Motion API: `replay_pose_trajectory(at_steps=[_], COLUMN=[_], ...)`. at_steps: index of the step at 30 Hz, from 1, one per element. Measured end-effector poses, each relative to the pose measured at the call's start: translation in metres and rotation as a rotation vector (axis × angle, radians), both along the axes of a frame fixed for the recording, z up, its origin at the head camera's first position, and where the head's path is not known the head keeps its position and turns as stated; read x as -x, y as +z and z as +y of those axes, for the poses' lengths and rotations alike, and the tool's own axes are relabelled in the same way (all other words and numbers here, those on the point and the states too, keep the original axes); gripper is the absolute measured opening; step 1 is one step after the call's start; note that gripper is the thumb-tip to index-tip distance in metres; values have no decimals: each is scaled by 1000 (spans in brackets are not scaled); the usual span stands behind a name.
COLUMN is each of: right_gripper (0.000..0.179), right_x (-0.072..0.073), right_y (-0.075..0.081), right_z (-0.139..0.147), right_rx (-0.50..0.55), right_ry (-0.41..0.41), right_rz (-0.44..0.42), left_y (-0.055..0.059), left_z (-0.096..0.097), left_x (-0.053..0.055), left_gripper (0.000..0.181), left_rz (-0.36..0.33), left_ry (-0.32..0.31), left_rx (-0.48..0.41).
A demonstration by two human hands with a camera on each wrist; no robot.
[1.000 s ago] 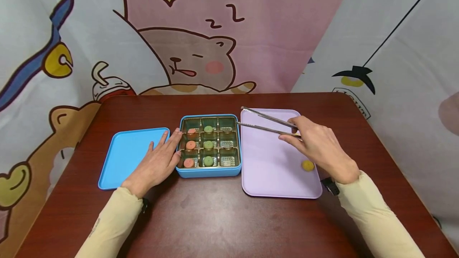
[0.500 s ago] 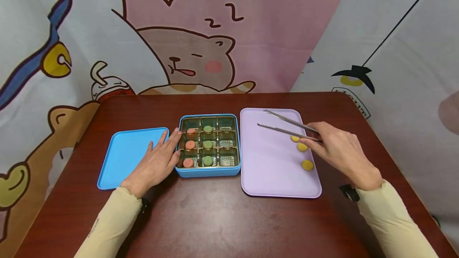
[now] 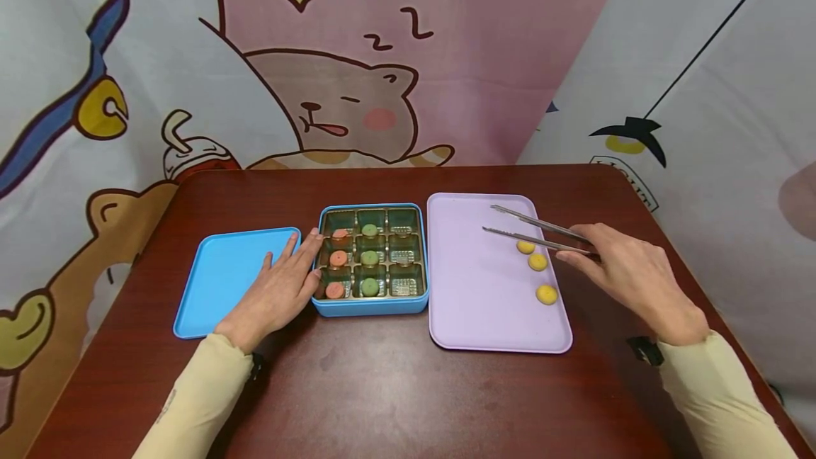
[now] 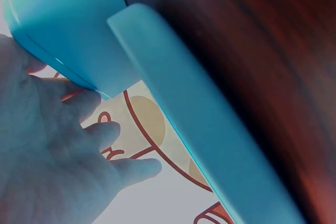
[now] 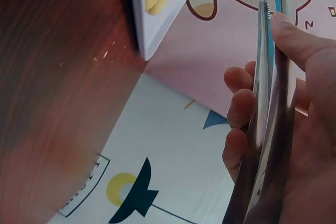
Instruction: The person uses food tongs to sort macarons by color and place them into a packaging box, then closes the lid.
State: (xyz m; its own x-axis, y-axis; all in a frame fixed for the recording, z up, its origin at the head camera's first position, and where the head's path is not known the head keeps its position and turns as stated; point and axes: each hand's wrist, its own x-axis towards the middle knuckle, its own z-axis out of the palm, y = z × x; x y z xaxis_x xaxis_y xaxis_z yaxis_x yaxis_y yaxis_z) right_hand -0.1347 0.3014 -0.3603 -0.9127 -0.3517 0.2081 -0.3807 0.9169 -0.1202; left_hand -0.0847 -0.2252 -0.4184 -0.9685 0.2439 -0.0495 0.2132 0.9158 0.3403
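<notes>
My right hand (image 3: 631, 275) grips metal tongs (image 3: 535, 232), whose two tips stand apart over the lilac tray (image 3: 484, 317) with nothing between them. Three round yellow pieces (image 3: 546, 295) lie along the tray's right side, the farthest one partly under the tongs' near arm. In the right wrist view, thumb and fingers wrap the tongs (image 5: 268, 124). My left hand (image 3: 274, 292), fingers straight, rests against the left side of a blue box (image 3: 372, 309). The box's gold insert has nine-like square compartments: orange pieces (image 3: 335, 290) in the left column, green pieces (image 3: 370, 287) in the middle, none in the right.
A flat blue lid (image 3: 217, 282) lies left of the box, partly behind my left hand. Everything stands on a dark red-brown table (image 3: 376, 395). A printed cartoon curtain (image 3: 497, 55) hangs behind the table's far edge.
My right hand and the tongs have moved right, from beside the box to over the tray's right part, uncovering more yellow pieces. The left hand has stayed at the box.
</notes>
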Motion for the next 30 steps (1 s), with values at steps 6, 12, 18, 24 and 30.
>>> replay_pose_trajectory(at_steps=[6, 12, 18, 24, 30], right_gripper=[52, 51, 51, 50, 46], right_x=[0, -1, -2, -3, -4], right_y=[-2, -6, -9, -13, -16], right_z=[11, 22, 30, 35, 39], right_rx=[-38, -59, -68, -79, -92], right_ry=[-15, -20, -44, -49, -60], right_rz=[18, 33, 14, 19, 9], left_y=[0, 0, -1, 0, -1], left_z=[1, 1, 1, 1, 0], left_x=[-1, 0, 0, 0, 0], left_gripper=[62, 63, 63, 63, 63], left_rz=[13, 18, 3, 10, 7], left_ry=[3, 1, 6, 3, 1], left_rx=[-2, -3, 0, -1, -11])
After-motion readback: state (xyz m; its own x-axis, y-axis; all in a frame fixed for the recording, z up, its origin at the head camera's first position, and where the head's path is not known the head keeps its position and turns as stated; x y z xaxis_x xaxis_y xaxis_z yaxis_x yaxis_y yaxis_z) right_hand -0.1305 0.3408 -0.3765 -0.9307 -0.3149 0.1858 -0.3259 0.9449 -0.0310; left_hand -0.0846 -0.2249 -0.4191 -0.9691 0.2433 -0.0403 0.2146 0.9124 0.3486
